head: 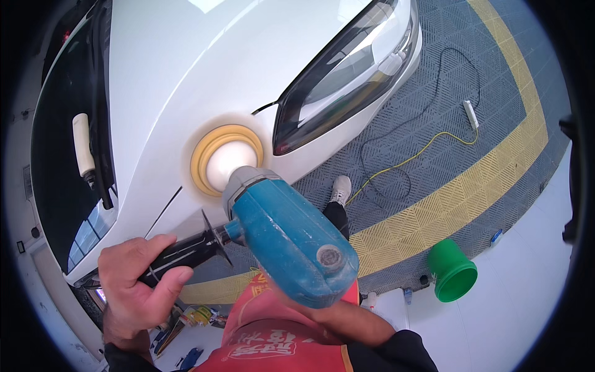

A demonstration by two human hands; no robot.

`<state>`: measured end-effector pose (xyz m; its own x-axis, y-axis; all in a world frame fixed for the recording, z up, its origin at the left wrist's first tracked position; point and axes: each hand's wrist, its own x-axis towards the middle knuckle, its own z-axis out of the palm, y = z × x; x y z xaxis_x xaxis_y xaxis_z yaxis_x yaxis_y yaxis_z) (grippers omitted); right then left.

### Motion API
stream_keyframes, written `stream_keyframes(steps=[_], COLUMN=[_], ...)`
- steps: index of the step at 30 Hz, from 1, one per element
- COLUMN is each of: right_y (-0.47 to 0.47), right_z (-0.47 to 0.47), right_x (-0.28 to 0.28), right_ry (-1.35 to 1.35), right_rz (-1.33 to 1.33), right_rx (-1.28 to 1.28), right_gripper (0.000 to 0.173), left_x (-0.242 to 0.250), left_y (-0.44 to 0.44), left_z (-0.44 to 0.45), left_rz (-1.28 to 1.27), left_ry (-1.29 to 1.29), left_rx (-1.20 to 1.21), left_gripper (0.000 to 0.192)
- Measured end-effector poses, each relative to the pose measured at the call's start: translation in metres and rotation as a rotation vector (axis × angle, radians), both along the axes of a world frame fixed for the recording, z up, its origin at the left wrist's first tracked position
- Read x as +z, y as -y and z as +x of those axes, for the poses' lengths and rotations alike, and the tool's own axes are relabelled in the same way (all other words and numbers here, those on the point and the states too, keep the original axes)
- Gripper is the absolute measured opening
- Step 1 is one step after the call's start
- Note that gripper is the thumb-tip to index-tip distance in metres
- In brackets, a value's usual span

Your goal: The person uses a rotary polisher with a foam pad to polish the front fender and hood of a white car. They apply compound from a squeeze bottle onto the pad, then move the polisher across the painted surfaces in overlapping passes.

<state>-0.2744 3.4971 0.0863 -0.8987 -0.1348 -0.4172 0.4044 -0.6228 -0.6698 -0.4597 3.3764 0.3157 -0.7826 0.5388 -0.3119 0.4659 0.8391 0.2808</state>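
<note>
A teal power polisher spans the middle of the view, its front pointing at a white car's front fender. Its yellow foam pad lies against the paint beside the headlight; a blurred ring around the pad shows it spinning. My left hand wraps around the black side handle, thumb along the near side. My right forearm reaches under the rear of the polisher, whose body hides most of that hand and its fingers.
A cream bottle lies by the wiper on the windshield. A power strip and a yellow cord rest on the grid floor. To the right is a green bucket. Assorted supplies sit behind my left arm.
</note>
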Motion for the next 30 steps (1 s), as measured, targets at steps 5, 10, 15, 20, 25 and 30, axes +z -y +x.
stream_keyframes(steps=[5,10,15,20,25,30], right_y=[0.001,0.01,0.016,0.016,0.015,0.013], right_z=[0.002,0.009,0.016,0.019,0.02,0.023], right_x=[-0.001,0.005,0.014,0.018,0.018,0.021], right_ry=[-0.023,-0.032,-0.046,-0.044,-0.045,-0.045], right_rz=[-0.09,-0.162,-0.211,-0.224,-0.227,-0.223], right_rx=[0.054,0.101,0.127,0.148,0.164,0.177], right_gripper=[0.052,0.053,0.053,0.054,0.055,0.056], left_x=[0.005,0.01,0.02,0.022,0.016,0.016], left_y=[-0.027,-0.036,-0.04,-0.045,-0.051,-0.055], left_z=[-0.023,-0.029,-0.021,-0.023,-0.035,-0.036], left_rz=[-0.028,-0.114,-0.064,-0.165,-0.138,-0.164], left_ry=[0.026,0.03,0.121,0.057,0.045,0.068], left_rx=[-0.047,0.01,0.114,0.031,-0.035,0.042], left_gripper=[0.042,0.045,0.047,0.045,0.042,0.041])
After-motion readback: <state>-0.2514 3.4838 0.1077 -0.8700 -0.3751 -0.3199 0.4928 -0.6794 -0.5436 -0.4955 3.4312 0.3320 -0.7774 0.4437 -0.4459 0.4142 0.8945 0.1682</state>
